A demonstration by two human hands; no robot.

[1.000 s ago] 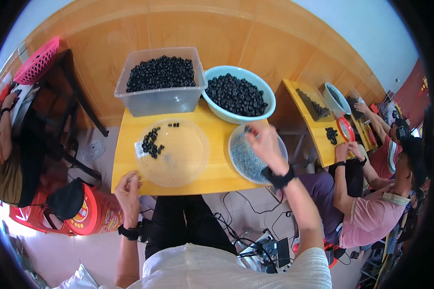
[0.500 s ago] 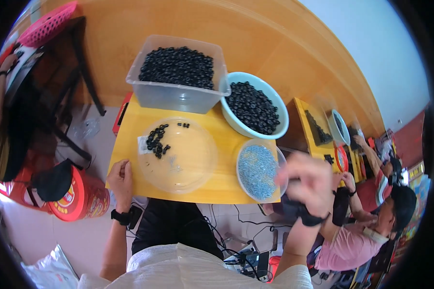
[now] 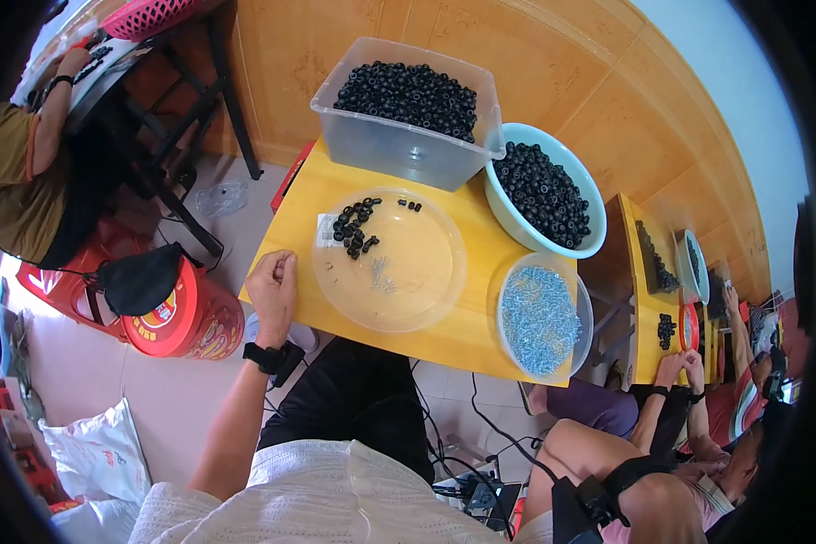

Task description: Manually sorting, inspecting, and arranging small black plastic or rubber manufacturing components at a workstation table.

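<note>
The round clear tray (image 3: pixel 426 304) sits on the yellow worktop (image 3: pixel 335 190), its front rim near the front edge. To the tray's left, just beside it, the left hand (image 3: pixel 272 283) lies at the worktop's left front corner, fingers folded loosely inward with nothing visible in its hold. Well off to the tray's right front, beyond the worktop's edge, is the right hand (image 3: pixel 664 515); how open it is and what it holds cannot be told. Bare yellow surface shows right of the tray, as far as the clear dish of blue beads (image 3: pixel 539 317), which reaches the worktop's right edge. Behind the tray, a clear tub (image 3: pixel 408 150) and a pale blue basin (image 3: pixel 544 243) of black beads limit the room. Glossy, rounded black beads (image 3: pixel 349 222) cluster in the tray's left part, three more in a short row (image 3: pixel 410 206) near its back rim.
</note>
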